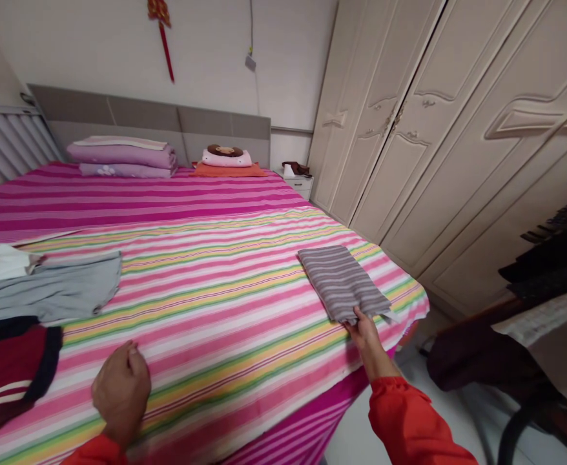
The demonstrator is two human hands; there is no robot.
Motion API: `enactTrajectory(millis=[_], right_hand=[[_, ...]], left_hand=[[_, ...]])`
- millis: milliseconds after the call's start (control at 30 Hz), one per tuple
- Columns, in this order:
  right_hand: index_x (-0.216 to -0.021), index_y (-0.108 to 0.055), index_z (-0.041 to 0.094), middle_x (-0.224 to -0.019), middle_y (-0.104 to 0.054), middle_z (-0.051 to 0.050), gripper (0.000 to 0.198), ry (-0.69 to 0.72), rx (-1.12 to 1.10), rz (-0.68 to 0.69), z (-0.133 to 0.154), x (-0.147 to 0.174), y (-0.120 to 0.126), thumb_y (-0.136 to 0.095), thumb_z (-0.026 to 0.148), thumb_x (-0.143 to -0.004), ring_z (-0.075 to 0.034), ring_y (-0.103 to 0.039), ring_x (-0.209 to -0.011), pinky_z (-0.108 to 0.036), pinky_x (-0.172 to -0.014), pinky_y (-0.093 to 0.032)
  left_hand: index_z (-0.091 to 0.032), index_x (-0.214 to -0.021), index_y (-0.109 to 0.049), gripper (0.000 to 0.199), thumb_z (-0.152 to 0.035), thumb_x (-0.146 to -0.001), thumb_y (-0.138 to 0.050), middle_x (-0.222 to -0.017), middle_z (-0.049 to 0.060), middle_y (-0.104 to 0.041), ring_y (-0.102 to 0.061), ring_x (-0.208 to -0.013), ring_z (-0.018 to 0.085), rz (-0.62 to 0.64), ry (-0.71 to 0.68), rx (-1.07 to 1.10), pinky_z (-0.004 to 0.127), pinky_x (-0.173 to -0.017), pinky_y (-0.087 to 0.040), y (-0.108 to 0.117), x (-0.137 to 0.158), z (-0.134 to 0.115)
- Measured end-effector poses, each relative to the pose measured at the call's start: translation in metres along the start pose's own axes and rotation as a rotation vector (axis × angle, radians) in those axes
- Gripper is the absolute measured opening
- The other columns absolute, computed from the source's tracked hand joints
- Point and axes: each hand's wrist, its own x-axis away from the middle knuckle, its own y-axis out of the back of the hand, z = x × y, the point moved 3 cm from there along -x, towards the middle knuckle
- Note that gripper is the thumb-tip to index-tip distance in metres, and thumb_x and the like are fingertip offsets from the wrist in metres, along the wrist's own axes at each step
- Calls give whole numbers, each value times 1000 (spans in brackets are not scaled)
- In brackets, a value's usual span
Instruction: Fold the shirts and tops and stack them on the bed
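Evidently the right hand (363, 330) pinches the grey striped cloth (341, 281), right of centre, by its near edge — perhaps so its folds lie square — while the left hand (123, 386), lower left, curls closed, seemingly empty.

The right hand's grip (361, 330) pinches the near edge of a folded gray striped cloth (341, 278), with the thumb on top. The cloth lies on a stripy sheet (206, 284) on the bed (46, 206). The left hand's grip (121, 387) is curled like a fist over the sheet. Red and navy clothes (15, 368) and gray clothes (61, 284) lie near it. Folded purple blankets (123, 158) sit by the headboard (143, 116).
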Motion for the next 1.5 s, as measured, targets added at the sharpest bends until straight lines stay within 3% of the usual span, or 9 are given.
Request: enactTrajectory(millis=[233,500,733,933,1067,1233,1333,1400,1500], right_hand=[[-85,-62,23,-70,-71,5,14,-27,-35,-23,14,-1,9,-70,18,-75,-14,-67,-62,-28,-61,-61],[-82,-61,25,-71,-71,3,15,-13,10,-105,53,-37,16,-67,39,-78,-18,-69,-74,-36,-74,-60],[-75,-57,25,-62,-68,2,11,-7,142,-129,75,-61,8,-66,32,-75,-22,-70,-75,-39,-78,-59],[-79,-58,26,-84,-74,-11,41,-20,397,122,104,-57,38,-54,66,-77,-32,-69,-100,-48,-80,-58],[-87,-62,21,-84,-73,-13,43,-181,486,166,123,-59,46,-57,63,-78,-30,-71,-90,-44,-75,-58],[-91,-68,16,-71,-74,-8,35,-369,752,178,137,-73,12,-64,50,-82,-20,-67,-58,-32,-59,-56],[-93,-71,15,-80,-76,-10,35,-419,932,237,140,-83,-18,-73,45,-75,-23,-70,-68,-33,-64,-57],[-91,-72,14,-86,-77,-12,33,-370,1012,267,141,-89,-37,-78,39,-71,-25,-71,-76,-35,-69,-57],[-81,-73,13,-81,-77,-11,26,-173,1051,238,144,-97,-56,-82,32,-66,-24,-70,-73,-34,-69,-55]], left_hand=[[-14,-115,-65,43,-35,-95,-32,-117,16,-69,-63,-110,32,-7,29,5,45,-94,-47,-1,0,1],[-16,-115,-65,42,-35,-95,-34,-115,15,-69,-63,-109,31,-21,36,-16,45,-94,-47,-3,0,4],[-16,-116,-64,41,-36,-94,-36,-115,14,-69,-62,-109,30,8,58,-9,44,-95,-47,-3,0,5],[-17,-116,-64,45,-40,-94,-33,-114,16,-69,-63,-107,33,40,77,-35,46,-92,-48,-1,-1,5],[-18,-117,-64,51,-45,-94,-27,-117,15,-69,-62,-111,35,67,119,-60,49,-93,-49,-1,-2,2],[-17,-117,-64,53,-46,-93,-26,-121,16,-67,-62,-113,36,87,138,-64,51,-94,-49,2,-2,-1],[-17,-115,-64,51,-45,-93,-26,-119,15,-68,-62,-112,34,80,126,-78,49,-93,-48,2,-3,-2],[-18,-114,-64,50,-44,-92,-27,-116,14,-69,-62,-110,33,69,127,-88,48,-92,-48,2,-2,-3],[-18,-114,-64,49,-43,-92,-27,-117,13,-69,-62,-111,33,60,132,-82,47,-93,-47,3,-2,-3]])
